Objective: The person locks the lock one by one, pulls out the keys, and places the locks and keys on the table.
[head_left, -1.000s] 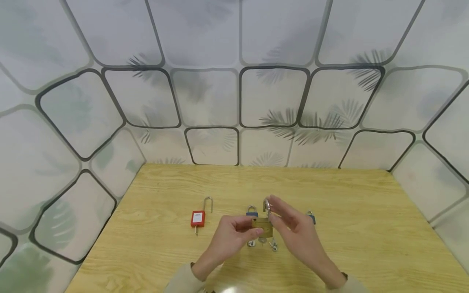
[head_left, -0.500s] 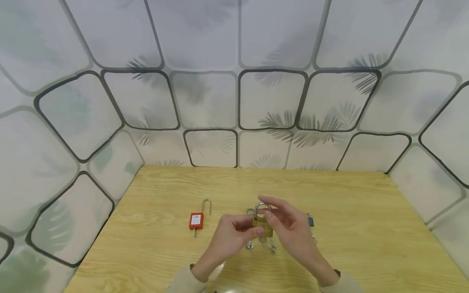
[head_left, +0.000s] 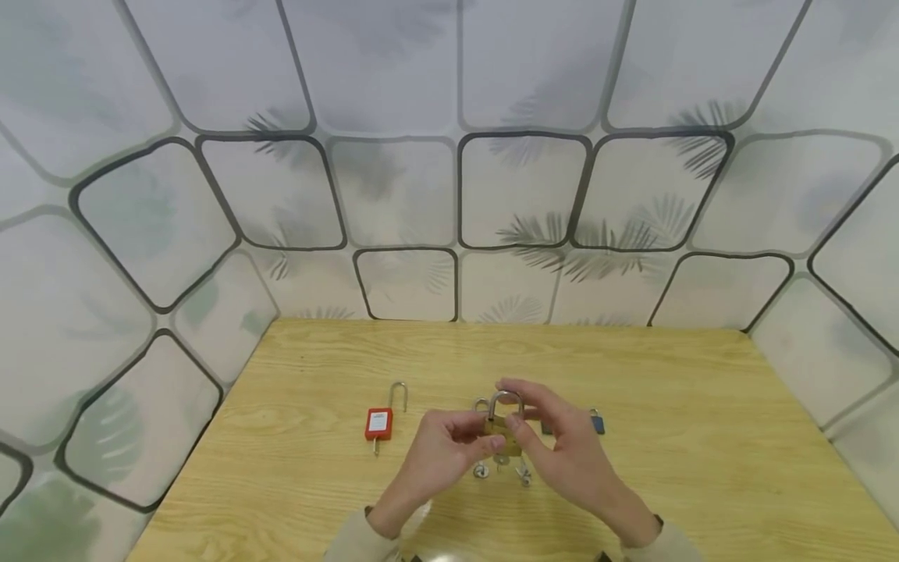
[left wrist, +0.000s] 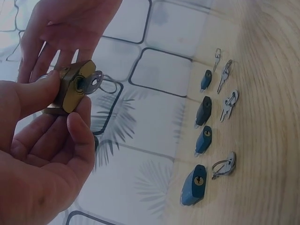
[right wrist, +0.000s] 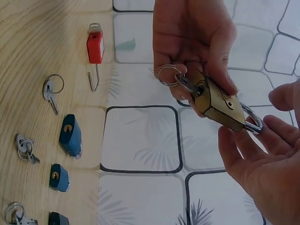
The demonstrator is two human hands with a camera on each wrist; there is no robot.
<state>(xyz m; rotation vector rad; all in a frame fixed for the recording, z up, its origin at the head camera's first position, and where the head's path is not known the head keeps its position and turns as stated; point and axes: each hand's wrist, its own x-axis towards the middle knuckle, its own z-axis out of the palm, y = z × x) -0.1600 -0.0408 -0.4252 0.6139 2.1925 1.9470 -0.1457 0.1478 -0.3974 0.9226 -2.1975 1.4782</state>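
Observation:
A brass padlock (right wrist: 218, 101) is up off the table, its steel shackle (head_left: 506, 393) pointing away from me. My left hand (head_left: 438, 460) grips the lock body between thumb and fingers. A key (left wrist: 93, 82) with a ring sits in the keyhole at the near end. Beside the shackle is my right hand (head_left: 572, 453), its fingers lightly bent and reaching to the shackle's far side. In the right wrist view the right thumb (right wrist: 282, 97) stands apart from the shackle. Whether the shackle's far leg is in the body is hidden.
On the wooden table (head_left: 302, 484), a red padlock (head_left: 378, 424) lies at left with its long shackle extended. Several blue padlocks (left wrist: 194, 185) stand in a row, with loose keys (left wrist: 229, 105) beside them. A patterned fabric wall (head_left: 407, 187) rises behind.
The shackle has swung round from sideways to facing me broadside, over the lock body. My right fingers have moved slightly left with it. The left hand keeps its grip.

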